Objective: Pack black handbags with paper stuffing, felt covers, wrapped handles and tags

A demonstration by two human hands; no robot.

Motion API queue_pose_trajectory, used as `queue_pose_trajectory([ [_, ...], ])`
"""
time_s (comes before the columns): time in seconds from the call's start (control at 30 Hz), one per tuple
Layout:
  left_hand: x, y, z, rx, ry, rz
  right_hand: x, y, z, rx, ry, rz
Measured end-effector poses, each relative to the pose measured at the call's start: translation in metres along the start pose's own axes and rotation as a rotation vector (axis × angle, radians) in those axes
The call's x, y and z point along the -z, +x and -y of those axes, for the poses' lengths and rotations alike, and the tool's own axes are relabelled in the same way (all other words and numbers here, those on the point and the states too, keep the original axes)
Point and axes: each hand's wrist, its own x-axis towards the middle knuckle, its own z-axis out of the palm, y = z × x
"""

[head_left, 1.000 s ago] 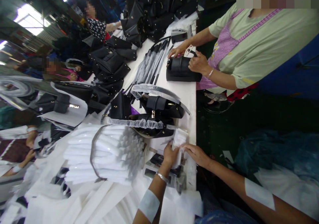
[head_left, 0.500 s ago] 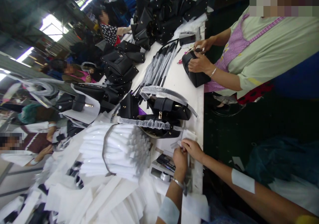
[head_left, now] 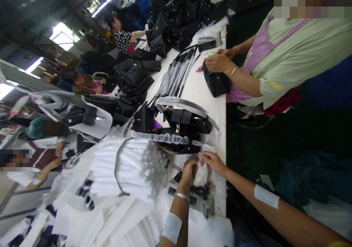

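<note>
My left hand has its fingers bent round the edge of a thin white wrapping piece near the table's edge. Close beside it, my right hand pinches the upper end of that piece. Just beyond both hands lie black handbags with gold clasps, their handles covered in clear plastic wrap. A dark flat object and a grey metal tray rest below my hands, partly covered by them.
A strapped bundle of white padded rolls stands left of my hands, with loose white sheets below. Wrapped straps lie farther up the table. Across, a person in a checked apron handles a black bag.
My left hand has shifted left, away from my right hand, and the white piece between them shows more. The person in the apron has moved both hands on the black bag.
</note>
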Motion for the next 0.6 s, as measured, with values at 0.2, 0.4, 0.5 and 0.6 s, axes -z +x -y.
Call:
queue_pose_trajectory([
  [0.2,0.015,0.004,-0.011,-0.181,0.322,-0.050,-0.002,0.001,-0.006,-0.015,0.009,-0.024],
  [0.4,0.015,-0.015,-0.030,-0.362,0.487,0.108,-0.008,0.004,-0.017,0.012,-0.044,-0.063],
  [0.5,0.009,-0.018,-0.034,-0.362,0.522,0.096,-0.004,0.003,-0.016,0.068,-0.089,0.001],
  [0.6,0.003,-0.016,-0.035,-0.330,0.528,-0.019,0.003,0.001,-0.010,0.110,-0.128,0.103],
])
